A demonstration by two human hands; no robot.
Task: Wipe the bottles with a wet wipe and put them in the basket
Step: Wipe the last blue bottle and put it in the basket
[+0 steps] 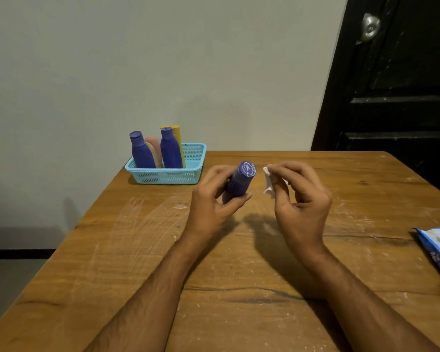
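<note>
Above scuffed wood, left hand (211, 199) grips cylindrical purple bottle (239, 184); right hand (300, 196) pinches crumpled wipe (268, 180).

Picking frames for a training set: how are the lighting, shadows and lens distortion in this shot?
Head view: dim, warm light from above casts soft shadows of both forearms onto the wooden table. Wide-angle bending tilts the black door and its edge. The purple bottle in the left hand and the wet wipe in the right hand read sharp; the blue basket shows no glare.
</note>
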